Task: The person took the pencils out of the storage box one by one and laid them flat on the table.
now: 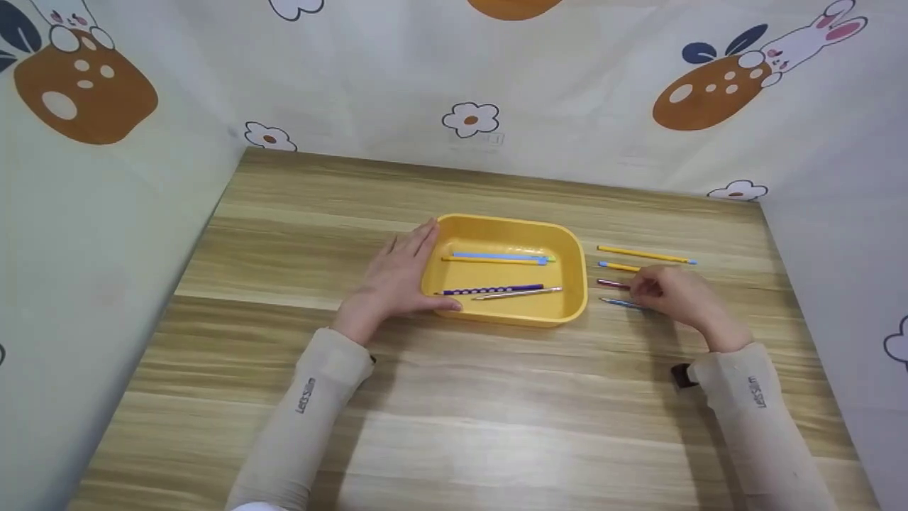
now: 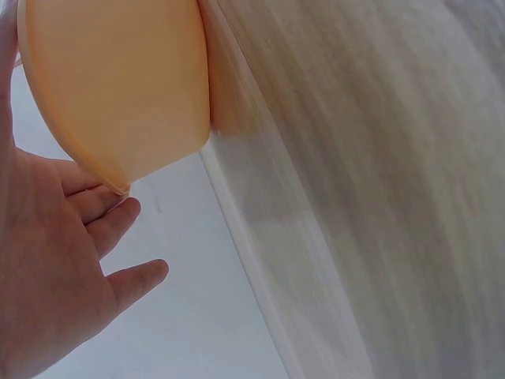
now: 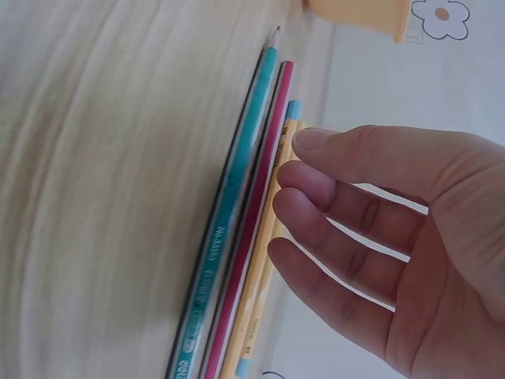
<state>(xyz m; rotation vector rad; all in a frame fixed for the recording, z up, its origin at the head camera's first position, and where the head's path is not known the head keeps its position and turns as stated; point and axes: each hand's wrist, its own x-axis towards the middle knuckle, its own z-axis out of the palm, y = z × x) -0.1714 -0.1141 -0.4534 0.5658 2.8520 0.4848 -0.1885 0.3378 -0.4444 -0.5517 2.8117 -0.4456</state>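
Note:
My left hand (image 1: 397, 277) rests against the left end of a yellow plastic box (image 1: 518, 228), thumb along its front rim and fingers at the far-left side. The left wrist view shows its fingertips touching the rim (image 2: 122, 189). Inside lie a blue pencil (image 1: 496, 255), a yellow one (image 1: 489, 261), a purple patterned one (image 1: 528, 287) and a gold-coloured one (image 1: 518, 293). Right of the box, my right hand (image 1: 677, 294) hovers with bent fingers over a row of pencils: two yellow (image 1: 642, 253), one red (image 3: 256, 189) and one teal (image 3: 229, 205). No pencil is visibly held there.
Both hands are over a wood-grain table (image 1: 511, 426). Pale curtains with rabbit and flower prints (image 1: 355, 78) enclose its back and sides. A small dark object (image 1: 684, 376) sits at the right wrist, beside the sleeve.

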